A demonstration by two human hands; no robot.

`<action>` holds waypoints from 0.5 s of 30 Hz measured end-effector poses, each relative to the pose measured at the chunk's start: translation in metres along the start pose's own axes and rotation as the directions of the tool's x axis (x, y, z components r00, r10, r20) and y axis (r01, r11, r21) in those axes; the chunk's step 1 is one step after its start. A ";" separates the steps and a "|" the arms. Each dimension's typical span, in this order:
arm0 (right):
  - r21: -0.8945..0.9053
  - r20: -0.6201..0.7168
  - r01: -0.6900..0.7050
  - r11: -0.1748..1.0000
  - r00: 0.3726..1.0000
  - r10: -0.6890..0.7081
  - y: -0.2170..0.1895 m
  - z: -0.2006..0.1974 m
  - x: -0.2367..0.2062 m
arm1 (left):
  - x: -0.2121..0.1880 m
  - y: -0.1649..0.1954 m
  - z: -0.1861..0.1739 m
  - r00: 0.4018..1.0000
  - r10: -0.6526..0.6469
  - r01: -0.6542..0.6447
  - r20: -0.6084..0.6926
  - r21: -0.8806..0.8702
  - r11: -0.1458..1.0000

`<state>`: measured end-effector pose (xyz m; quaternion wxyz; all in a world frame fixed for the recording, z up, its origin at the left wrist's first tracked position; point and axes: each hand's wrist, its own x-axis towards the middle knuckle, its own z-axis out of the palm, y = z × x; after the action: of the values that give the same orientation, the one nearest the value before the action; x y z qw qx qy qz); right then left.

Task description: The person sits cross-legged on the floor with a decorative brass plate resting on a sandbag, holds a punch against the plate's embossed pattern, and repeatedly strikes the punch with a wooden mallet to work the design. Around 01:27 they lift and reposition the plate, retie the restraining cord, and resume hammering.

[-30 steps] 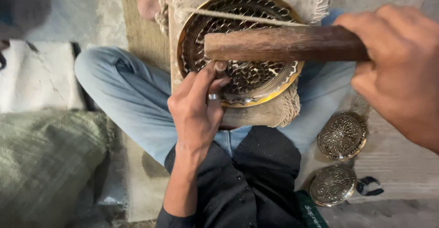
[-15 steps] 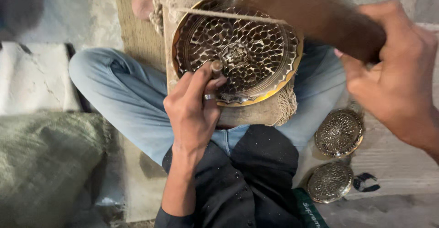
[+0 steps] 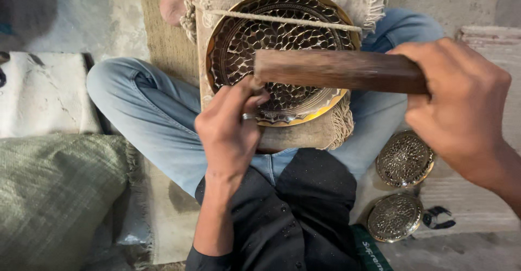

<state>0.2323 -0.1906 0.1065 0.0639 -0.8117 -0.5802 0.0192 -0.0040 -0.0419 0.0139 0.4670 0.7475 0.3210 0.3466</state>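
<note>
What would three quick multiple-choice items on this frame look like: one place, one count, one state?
1. Where does the large round pierced brass plate rest?
A. on a fringed cloth over the person's lap
B. on the grey sack at left
C. on a shelf

2. How many small round pierced brass discs lie on the floor at right?
A. one
B. two
C. four

3. What is the right hand doing?
A. lying open on the floor
B. gripping a brown wooden block
C. holding a cup

Key: 1 A, the fringed cloth shows under its rim; 2 B, a second disc lies below the first; 3 B, its fingers wrap the block's end.
</note>
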 end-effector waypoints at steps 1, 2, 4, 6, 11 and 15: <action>0.140 -0.016 -0.062 0.988 0.998 0.065 0.003 0.002 -0.004 | -0.001 -0.002 0.000 1.000 0.002 -0.003 -0.019 -0.084 0.996; 0.280 -0.025 -0.108 0.954 0.992 0.120 0.007 0.006 -0.006 | -0.003 -0.003 -0.005 0.991 0.009 -0.040 -0.135 -0.230 0.972; 0.676 -0.018 -0.232 0.700 0.943 0.331 0.011 0.018 -0.019 | 0.003 -0.014 -0.022 0.930 -0.014 -0.156 -0.368 -0.429 0.890; 0.895 0.015 -0.211 0.393 0.895 0.446 0.013 0.033 -0.037 | 0.009 -0.026 -0.047 0.845 -0.135 -0.194 -0.517 -0.532 0.824; 0.950 -0.037 -0.150 0.274 0.817 0.575 0.014 0.070 -0.069 | 0.034 -0.044 -0.078 0.852 -0.317 0.032 -0.417 -0.562 0.826; 0.943 -0.008 -0.257 0.210 0.617 0.787 -0.001 0.097 -0.072 | 0.067 -0.042 -0.060 0.927 -0.318 0.189 -0.201 -0.483 0.855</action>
<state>0.1981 -0.2508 0.0074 0.6093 -0.7742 -0.1115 0.1298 -0.0231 0.0556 0.0093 0.6220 0.5127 0.3885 0.4465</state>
